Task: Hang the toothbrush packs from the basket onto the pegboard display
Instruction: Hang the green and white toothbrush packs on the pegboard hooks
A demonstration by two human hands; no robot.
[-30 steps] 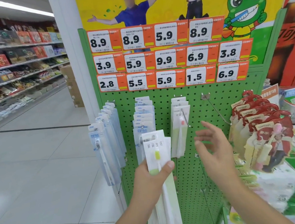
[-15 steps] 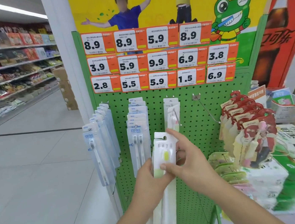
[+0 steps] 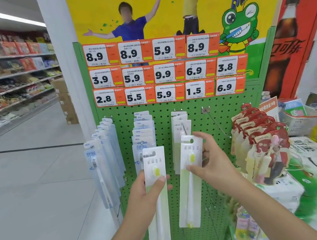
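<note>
Before green pegboard point(image 3: 193, 115), left hand point(image 3: 145, 191) grips one toothbrush pack point(image 3: 154, 180) — right hand point(image 3: 215, 164) pinches another pack point(image 3: 190, 175)

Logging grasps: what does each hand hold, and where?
Left hand grips one green toothbrush pack mid-upper; right hand pinches another pack near its top.

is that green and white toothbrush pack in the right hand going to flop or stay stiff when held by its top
The pack in the right hand probably stays fairly stiff: pinched near its top by the right hand, it hangs straight. It looks light, a thin card. Its glossy face may be slippery.
</note>
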